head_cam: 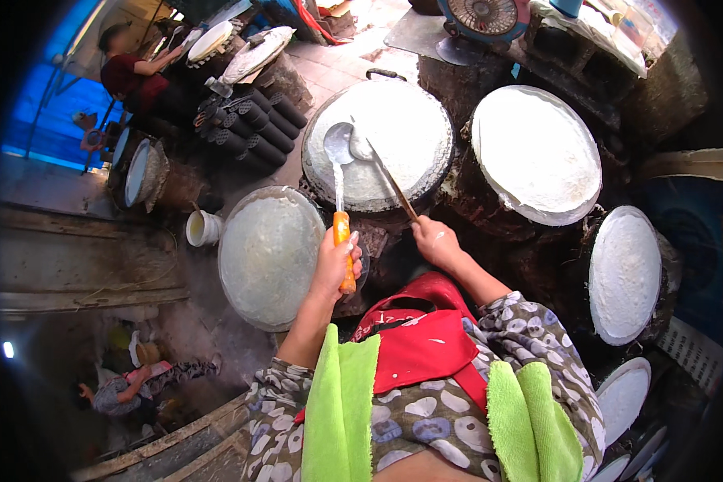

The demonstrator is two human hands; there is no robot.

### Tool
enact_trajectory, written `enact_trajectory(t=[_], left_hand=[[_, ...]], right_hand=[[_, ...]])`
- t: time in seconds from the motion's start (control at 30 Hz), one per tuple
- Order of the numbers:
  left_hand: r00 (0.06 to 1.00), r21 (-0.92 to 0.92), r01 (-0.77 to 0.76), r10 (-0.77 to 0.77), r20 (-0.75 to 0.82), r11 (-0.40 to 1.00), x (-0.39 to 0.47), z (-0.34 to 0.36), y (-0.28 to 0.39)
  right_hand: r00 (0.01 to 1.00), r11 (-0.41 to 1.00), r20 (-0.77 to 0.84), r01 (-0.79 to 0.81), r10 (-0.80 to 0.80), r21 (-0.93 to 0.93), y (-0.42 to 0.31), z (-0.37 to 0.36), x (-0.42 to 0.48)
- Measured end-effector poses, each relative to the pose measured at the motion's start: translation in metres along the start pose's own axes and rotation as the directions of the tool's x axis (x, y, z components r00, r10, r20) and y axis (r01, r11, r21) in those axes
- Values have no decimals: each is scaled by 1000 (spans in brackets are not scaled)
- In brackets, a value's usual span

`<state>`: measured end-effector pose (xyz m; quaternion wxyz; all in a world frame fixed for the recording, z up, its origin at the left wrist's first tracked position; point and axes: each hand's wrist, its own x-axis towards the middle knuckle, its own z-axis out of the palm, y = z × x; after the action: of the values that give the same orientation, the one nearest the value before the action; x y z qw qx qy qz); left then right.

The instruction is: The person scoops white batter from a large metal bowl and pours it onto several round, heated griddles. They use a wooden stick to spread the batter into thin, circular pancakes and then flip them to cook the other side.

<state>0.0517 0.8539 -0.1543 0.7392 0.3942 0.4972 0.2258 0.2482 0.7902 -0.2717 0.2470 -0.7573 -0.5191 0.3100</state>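
Observation:
My left hand (335,262) grips the orange handle of a metal ladle (339,141). The ladle's bowl is over a large round pan (438,184) covered with a white, batter-like layer (406,129). My right hand (437,241) holds a long thin wooden handle (397,190). At its far end, a rounded pale head (361,144) lies beside the ladle bowl. Whether the two heads touch each other or the white layer, I cannot tell. White smears mark both hands. To the left of my left hand is a round, greyish translucent cover or pan (271,259).
Several white-topped pans (536,153) curve around my right side. A white bucket (205,228) stands left. Beyond it are stacked black perforated briquettes (253,129). An electric fan (488,18) stands ahead. One person (135,75) is at far left, another (126,385) at lower left.

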Motion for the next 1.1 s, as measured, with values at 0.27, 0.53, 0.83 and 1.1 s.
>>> enact_trajectory(t=[0.27,0.53,0.83,1.1], left_hand=[[998,-257,46,-34,50,965,-7,6,-5],[976,-593,-38,159,152,804,-44,-36,-20],[886,-875,207,295,358,438,-58,-54,-2],[781,-889,296,446,436,350,-78,-40,12]], right_hand=[[997,993,39,-69,65,94,-13,19,-7],[984,968,28,167,-176,189,-55,13,-22],[838,979,-508,146,-201,-146,10,-58,-4],[909,865,-411,-148,-72,-479,108,-125,10]])
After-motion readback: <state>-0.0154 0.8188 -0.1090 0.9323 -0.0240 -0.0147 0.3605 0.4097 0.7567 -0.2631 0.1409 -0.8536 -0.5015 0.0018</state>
